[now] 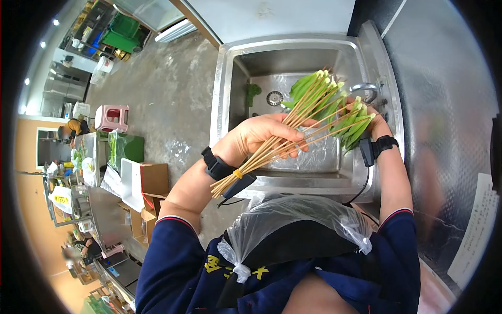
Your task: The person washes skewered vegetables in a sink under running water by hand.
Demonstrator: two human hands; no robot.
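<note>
Head view: thin tan wooden skewers, tipped with bright green leaves and ringed by a yellow band, slant above the rectangular stainless-steel sink. Left grip curls firmly around mid-shaft; right grip sits partly behind leaves, closure indeterminable.

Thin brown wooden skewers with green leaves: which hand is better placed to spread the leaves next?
Probably the right hand: it is at the green leaves, while the left hand grips the skewers along their bare lengths.
</note>
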